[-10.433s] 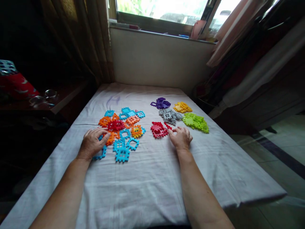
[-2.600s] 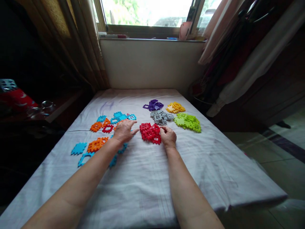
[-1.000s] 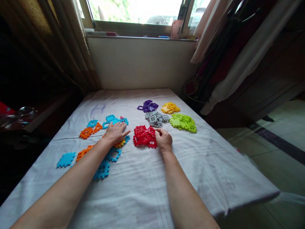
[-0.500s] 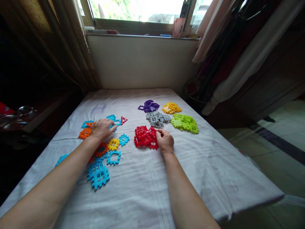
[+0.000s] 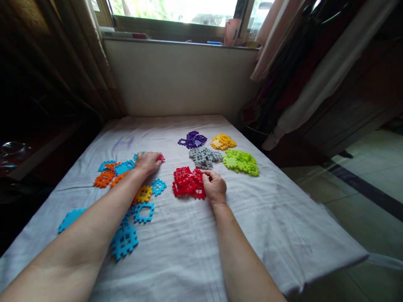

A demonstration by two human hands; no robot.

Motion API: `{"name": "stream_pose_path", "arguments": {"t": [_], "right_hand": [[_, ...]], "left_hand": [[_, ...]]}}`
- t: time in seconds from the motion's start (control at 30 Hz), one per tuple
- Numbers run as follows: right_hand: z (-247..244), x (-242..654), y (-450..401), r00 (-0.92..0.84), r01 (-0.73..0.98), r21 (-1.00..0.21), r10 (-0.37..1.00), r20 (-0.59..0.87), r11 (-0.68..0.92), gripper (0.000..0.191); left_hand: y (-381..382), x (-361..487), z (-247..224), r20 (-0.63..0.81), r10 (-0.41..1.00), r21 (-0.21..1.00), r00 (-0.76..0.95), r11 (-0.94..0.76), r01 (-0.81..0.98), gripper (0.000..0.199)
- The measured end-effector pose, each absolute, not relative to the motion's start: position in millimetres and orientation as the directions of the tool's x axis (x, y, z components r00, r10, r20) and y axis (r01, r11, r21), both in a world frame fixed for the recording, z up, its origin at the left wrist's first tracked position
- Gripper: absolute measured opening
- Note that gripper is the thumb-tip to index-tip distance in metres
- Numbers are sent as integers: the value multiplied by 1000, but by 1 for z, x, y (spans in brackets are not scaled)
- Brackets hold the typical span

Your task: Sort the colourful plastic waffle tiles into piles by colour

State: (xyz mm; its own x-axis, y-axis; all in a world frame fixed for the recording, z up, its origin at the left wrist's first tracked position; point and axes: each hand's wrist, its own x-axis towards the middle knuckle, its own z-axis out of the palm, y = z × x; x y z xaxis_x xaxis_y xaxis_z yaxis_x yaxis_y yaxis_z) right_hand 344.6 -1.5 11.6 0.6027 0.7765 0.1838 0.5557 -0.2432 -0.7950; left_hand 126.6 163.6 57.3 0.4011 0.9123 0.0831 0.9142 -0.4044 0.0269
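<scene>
My left hand (image 5: 147, 162) is over the far left part of the cloth, its fingers closed at a small red triangular piece (image 5: 161, 158), mostly hidden under the fingertips. Around that forearm lie blue lattice building pieces (image 5: 125, 240), orange ones (image 5: 103, 178) and a yellow one (image 5: 144, 193). My right hand (image 5: 215, 186) rests at the right edge of a pile of red building pieces (image 5: 188, 182), thumb and curled fingers pinched on a piece there.
Behind the red pile sit grey pieces (image 5: 204, 157), purple pieces (image 5: 192, 139), yellow pieces (image 5: 223, 141) and lime green pieces (image 5: 241, 162). A pale cloth (image 5: 182, 260) covers the table. Curtains hang left, clothes hang right, and a pink cup (image 5: 232, 32) stands on the windowsill.
My left hand has moved right, from the blue and orange pieces to the red triangular piece. My right hand keeps its place at the red pile. The view has shifted slightly.
</scene>
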Motion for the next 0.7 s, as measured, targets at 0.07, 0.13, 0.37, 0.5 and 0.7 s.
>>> {"name": "stream_pose_path", "arguments": {"t": [0.07, 0.13, 0.37, 0.5, 0.7], "right_hand": [[11, 343, -1, 600, 567, -791, 773, 205, -230, 23], [11, 341, -1, 584, 596, -777, 773, 248, -202, 23], [3, 332, -4, 454, 737, -675, 770, 449, -41, 35], [3, 325, -11, 349, 802, -596, 839, 417, -38, 50], [11, 298, -19, 124, 921, -389, 930, 347, 22, 83]], "left_hand": [[150, 130, 58, 119, 901, 66, 418, -427, 902, 38], [133, 134, 59, 163, 865, 149, 475, -498, 854, 41], [75, 150, 55, 272, 667, 341, 693, -741, 579, 29], [61, 151, 52, 302, 630, 365, 715, -770, 524, 30], [64, 91, 48, 379, 751, 351, 541, -657, 667, 35]]}}
